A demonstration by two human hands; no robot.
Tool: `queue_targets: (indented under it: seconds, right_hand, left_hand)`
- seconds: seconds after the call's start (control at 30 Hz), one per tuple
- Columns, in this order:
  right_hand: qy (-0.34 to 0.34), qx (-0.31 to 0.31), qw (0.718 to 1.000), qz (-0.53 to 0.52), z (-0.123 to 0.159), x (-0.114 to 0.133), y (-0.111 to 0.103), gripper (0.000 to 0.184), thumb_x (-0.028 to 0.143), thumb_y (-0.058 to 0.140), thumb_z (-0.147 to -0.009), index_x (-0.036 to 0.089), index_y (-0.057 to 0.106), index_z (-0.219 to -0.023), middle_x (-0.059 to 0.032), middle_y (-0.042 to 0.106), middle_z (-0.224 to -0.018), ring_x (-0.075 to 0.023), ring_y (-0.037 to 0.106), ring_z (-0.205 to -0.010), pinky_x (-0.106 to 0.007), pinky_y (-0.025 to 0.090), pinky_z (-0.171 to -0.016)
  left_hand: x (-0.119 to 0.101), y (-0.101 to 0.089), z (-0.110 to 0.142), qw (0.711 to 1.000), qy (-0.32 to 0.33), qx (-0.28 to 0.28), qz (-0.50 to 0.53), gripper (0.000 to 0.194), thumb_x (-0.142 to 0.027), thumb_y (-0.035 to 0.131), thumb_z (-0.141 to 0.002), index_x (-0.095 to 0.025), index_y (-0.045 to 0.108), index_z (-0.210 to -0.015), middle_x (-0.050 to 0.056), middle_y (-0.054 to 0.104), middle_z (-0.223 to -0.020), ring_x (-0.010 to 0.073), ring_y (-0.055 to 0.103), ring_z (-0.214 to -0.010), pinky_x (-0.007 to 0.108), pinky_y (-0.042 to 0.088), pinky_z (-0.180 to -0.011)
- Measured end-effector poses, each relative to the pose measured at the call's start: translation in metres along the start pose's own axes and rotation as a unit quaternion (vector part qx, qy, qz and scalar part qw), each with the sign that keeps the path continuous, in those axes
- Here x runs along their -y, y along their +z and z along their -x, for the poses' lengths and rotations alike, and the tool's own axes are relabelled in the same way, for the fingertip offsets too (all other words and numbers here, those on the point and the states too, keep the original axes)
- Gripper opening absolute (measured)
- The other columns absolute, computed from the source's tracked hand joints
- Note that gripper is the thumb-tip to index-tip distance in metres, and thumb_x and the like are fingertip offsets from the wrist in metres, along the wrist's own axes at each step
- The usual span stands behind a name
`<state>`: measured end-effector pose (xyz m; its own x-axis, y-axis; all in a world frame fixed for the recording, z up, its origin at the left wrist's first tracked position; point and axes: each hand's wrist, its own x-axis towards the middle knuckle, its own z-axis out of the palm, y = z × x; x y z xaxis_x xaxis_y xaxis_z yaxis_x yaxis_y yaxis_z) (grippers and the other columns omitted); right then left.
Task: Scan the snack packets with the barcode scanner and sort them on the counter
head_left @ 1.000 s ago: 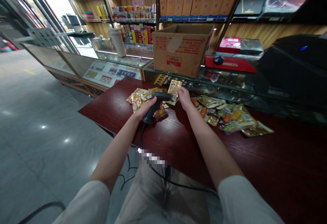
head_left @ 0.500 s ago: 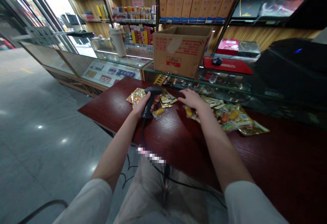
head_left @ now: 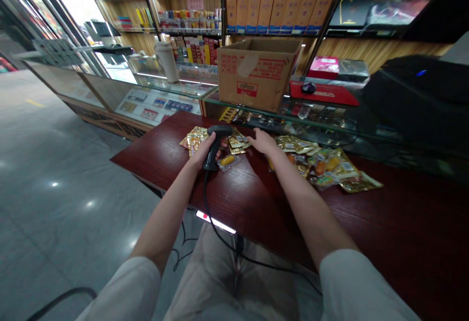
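Observation:
My left hand point(head_left: 205, 151) is wrapped round the handle of a black barcode scanner point(head_left: 212, 155), whose head points to the right. A cable runs from it over the table edge. Beneath and behind the scanner lie gold snack packets point(head_left: 237, 140), partly hidden by it. A clear packet with a yellow piece point(head_left: 227, 160) rests just right of the handle. My right hand point(head_left: 263, 141) reaches over the table with its fingers stretched out, close to the right end of those gold packets; nothing shows in it. Under and beyond my right forearm spreads a larger pile of snack packets point(head_left: 335, 164).
The dark red wooden table point(head_left: 242, 199) meets a glass display counter point(head_left: 322, 125). On the counter stand an open cardboard box point(head_left: 252, 74), a white cup point(head_left: 166, 62) and a mouse point(head_left: 308, 87) on a red mat. A lit phone-like screen point(head_left: 216, 222) is at the table's front edge.
My right hand has moved left, away from the larger pile and toward the gold packets by the scanner. My left hand keeps holding the scanner in about the same place.

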<state>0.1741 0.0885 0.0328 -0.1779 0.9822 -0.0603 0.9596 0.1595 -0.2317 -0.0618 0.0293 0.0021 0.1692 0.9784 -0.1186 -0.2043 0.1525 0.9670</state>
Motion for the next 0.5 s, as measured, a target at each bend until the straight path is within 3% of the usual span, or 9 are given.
queue_targets:
  seconds: [0.1,0.23,0.37,0.5]
  right_hand:
    - [0.023,0.004,0.999,-0.033,-0.015,0.022,0.013,0.069,0.059,0.057,-0.095,0.009,0.053,-0.141,-0.0270,0.053,-0.146,-0.0393,0.049,-0.137,-0.051,0.042,-0.107]
    - [0.045,0.004,0.998,-0.046,-0.022,0.023,0.028,0.061,0.056,0.065,-0.090,0.012,0.061,-0.132,-0.0237,0.049,-0.149,-0.0405,0.041,-0.142,-0.057,0.036,-0.110]
    - [0.057,-0.025,0.995,-0.081,-0.026,0.007,0.034,0.047,0.045,0.070,-0.086,0.014,0.065,-0.121,-0.0210,0.058,-0.141,-0.0380,0.051,-0.133,-0.051,0.042,-0.106]
    - [0.043,-0.050,0.987,-0.145,-0.030,-0.009,0.037,0.020,0.034,0.066,-0.085,0.019,0.067,-0.098,-0.0136,0.072,-0.111,-0.0306,0.066,-0.108,-0.040,0.049,-0.091]
  left_hand:
    - [0.000,0.001,0.001,1.000,0.002,-0.002,-0.001,0.070,-0.074,0.053,-0.089,-0.009,0.072,-0.109,0.002,0.055,-0.049,0.0120,0.049,-0.041,0.022,0.036,-0.041]
    - [0.003,0.000,-0.001,1.000,0.013,-0.009,-0.014,0.069,-0.072,0.053,-0.090,-0.010,0.072,-0.113,0.004,0.059,-0.052,0.0133,0.051,-0.042,0.023,0.036,-0.041]
    - [0.005,0.000,-0.003,1.000,0.007,0.002,-0.020,0.069,-0.072,0.049,-0.091,-0.011,0.073,-0.112,0.005,0.060,-0.052,0.0135,0.052,-0.041,0.023,0.036,-0.040]
    - [0.002,0.003,-0.001,1.000,0.006,0.000,-0.018,0.067,-0.072,0.052,-0.090,-0.011,0.073,-0.107,0.004,0.058,-0.051,0.0130,0.051,-0.040,0.022,0.036,-0.040]
